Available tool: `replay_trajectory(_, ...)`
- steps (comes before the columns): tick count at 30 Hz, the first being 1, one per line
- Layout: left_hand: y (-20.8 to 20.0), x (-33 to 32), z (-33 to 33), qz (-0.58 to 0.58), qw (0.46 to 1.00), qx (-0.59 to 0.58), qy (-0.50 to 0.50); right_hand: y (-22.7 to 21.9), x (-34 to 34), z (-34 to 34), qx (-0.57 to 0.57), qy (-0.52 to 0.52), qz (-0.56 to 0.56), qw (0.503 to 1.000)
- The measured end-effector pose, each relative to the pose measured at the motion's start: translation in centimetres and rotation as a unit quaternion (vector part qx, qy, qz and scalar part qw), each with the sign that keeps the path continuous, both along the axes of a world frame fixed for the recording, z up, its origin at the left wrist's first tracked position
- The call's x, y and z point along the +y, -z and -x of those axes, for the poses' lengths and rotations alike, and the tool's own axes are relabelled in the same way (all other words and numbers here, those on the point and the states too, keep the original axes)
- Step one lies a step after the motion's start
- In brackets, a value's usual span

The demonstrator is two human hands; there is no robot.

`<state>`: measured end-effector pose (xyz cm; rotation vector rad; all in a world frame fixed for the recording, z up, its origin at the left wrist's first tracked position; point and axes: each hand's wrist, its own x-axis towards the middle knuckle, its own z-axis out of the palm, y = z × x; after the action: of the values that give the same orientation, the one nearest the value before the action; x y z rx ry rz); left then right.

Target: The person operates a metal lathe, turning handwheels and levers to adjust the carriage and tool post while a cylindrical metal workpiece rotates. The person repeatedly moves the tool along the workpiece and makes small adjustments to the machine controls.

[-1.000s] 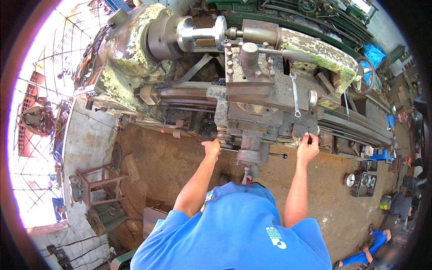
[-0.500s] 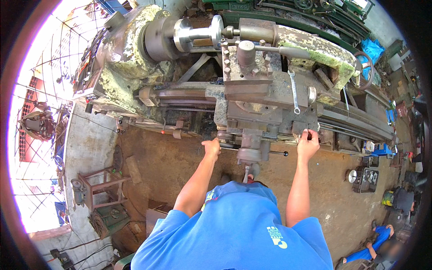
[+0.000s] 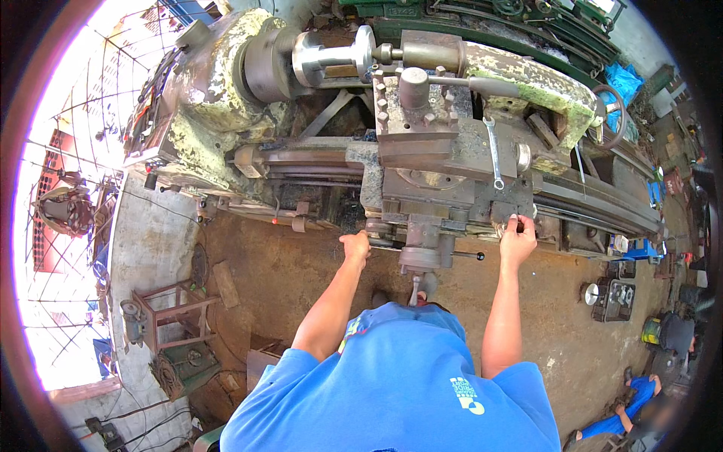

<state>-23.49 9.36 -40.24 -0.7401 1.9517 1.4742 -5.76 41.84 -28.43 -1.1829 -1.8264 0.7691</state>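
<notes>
In front of me stands a worn metal lathe. My left hand (image 3: 356, 248) is closed at the handwheel (image 3: 379, 227) on the front of the carriage, its thumb towards the left. My right hand (image 3: 518, 236) has its fingers pinched together at the carriage's right front edge; what they hold is hidden. A shiny flanged metal workpiece (image 3: 331, 56) sits between the chuck (image 3: 266, 66) and the tailstock (image 3: 433, 56). Just before it is the square tool post (image 3: 414, 120) with its bolts. On the cross slide, above my right hand, lies a combination spanner (image 3: 493, 154).
A black-knobbed lever (image 3: 471, 256) juts out between my hands. A cross-slide crank handle (image 3: 414, 290) points towards my body. At left is a rusty metal stand (image 3: 173, 309); at right are black crates (image 3: 619, 297). Another person (image 3: 636, 410) sits on the floor at lower right.
The whole view has shifted very slightly. Both hands keep their places on the carriage, and the spanner lies where it was.
</notes>
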Motion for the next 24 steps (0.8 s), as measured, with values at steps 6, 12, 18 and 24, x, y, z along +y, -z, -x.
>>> replay_trajectory(6, 0.0, -0.1, 0.0, 0.005, 1.000, 0.001, 0.006, 0.1, 0.0, -0.1, -0.006, 0.000, 0.010, 1.000)
replay_trajectory(12, 0.2, 0.0, 0.3, 0.031, 0.999, -0.004, 0.012, 0.2, 0.1, 0.0, -0.009, 0.004, 0.013, 1.000)
replay_trajectory(18, -0.1, 0.1, 0.1, 0.030, 1.000, 0.000, 0.000, 0.2, 0.1, -0.1, 0.001, 0.003, 0.007, 1.000)
replay_trajectory(24, -1.2, 0.2, 0.0, 0.029, 1.000, -0.009, 0.005, 0.3, 0.2, -0.1, 0.005, 0.004, 0.010, 1.000)
